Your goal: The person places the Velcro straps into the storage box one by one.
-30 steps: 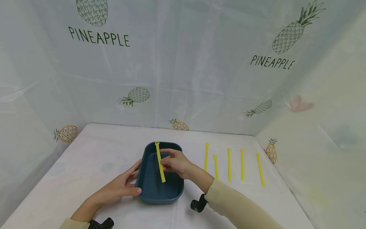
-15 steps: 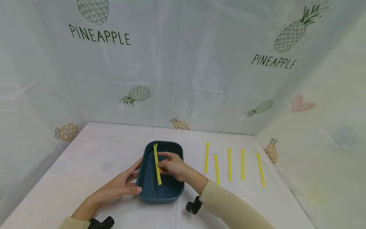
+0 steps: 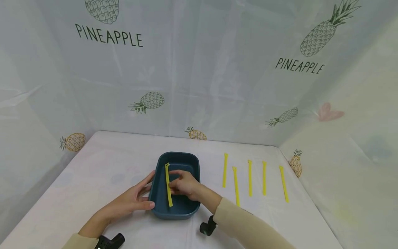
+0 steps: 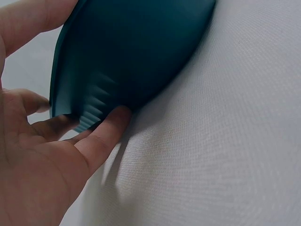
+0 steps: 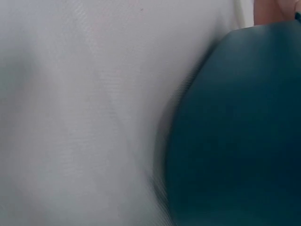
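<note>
A dark teal rectangular box [image 3: 158, 209] with rounded corners stands on the white-covered table. My left hand [image 3: 129, 204] lies spread against its left side; in the left wrist view the fingers [image 4: 106, 139] touch the outer wall. Down inside the box, my right hand [image 3: 186, 186] pinches a flat yellow cable tie [image 3: 168, 190] with a slotted head, near the middle of its length. The tie slants over the box floor; whether it touches the floor, I cannot tell. In the right wrist view the box's outer wall [image 5: 235, 132] hides most of the right hand.
Several more yellow cable ties [image 3: 250, 178] lie apart in a loose row on the table right of the box. A pale pineapple-print sheet [image 3: 217, 86] hangs behind the table and at its sides. Each wrist carries a black camera [image 3: 207, 226].
My right hand has moved left and lower into the box with the cable tie. The left hand stays against the box's side. The view has tilted slightly.
</note>
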`<state>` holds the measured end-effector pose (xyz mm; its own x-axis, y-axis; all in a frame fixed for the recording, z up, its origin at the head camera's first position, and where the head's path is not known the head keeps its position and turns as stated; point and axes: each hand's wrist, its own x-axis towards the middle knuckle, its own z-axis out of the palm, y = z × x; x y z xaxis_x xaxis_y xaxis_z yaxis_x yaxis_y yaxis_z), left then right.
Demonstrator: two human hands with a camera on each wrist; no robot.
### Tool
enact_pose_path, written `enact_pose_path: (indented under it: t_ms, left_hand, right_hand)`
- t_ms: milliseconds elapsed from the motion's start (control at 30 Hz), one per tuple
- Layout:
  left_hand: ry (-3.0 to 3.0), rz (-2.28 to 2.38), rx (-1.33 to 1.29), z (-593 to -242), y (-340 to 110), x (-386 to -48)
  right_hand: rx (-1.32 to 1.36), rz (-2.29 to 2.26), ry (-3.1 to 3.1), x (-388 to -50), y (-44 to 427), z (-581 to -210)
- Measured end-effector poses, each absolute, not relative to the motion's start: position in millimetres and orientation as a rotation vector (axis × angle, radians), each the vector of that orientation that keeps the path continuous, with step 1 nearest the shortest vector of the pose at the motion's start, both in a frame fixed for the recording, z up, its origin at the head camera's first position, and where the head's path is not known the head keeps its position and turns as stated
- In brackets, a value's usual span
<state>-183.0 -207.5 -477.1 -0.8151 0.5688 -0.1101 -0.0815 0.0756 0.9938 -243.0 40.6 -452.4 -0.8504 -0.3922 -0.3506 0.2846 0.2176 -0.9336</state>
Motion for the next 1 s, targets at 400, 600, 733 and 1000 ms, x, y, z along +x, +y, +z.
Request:
enact_pose_path:
  t_ms: [400, 600, 733, 1000]
  left_hand:
    - [1.893, 1.779, 0.464, -475.8, -207.7, -182.0]
    - [1.889, 1.780, 0.476, -475.5, -207.0, -182.2]
    - [1.900, 1.776, 0.473, -475.4, -206.6, -182.2]
    - [1.909, 1.770, 0.451, -474.8, -206.4, -182.2]
  right_hand:
    - [-0.156, -1.572, 2.081, -243.8, 38.3, -455.8]
    - [-0.195, -1.483, 2.185, -243.9, 38.3, -456.1]
    - [-0.222, -1.451, 2.227, -243.5, 38.5, -456.4]
    - [-0.270, -1.413, 2.265, -240.8, 38.9, -452.2]
